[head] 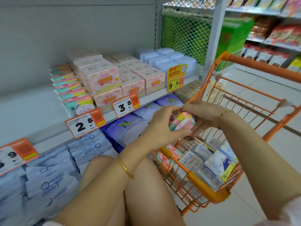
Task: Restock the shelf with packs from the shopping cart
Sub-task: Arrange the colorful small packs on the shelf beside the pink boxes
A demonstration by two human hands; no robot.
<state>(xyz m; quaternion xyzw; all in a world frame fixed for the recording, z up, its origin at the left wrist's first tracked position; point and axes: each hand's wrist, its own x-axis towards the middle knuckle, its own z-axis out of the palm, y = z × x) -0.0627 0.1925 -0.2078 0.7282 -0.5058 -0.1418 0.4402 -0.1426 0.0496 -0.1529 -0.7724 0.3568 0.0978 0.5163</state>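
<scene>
Item: pastel pack (182, 121) above cart (192, 174); L hand (162, 123) + R hand (207, 114) both grip, prob. squaring for shelf (154, 97) left of cart.

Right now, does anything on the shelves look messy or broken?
Nothing looks spilled or broken. One odd spot: the upper shelf is bare to the left of the pink-and-teal packs. The left hand and right hand hold a matching pack.
</scene>
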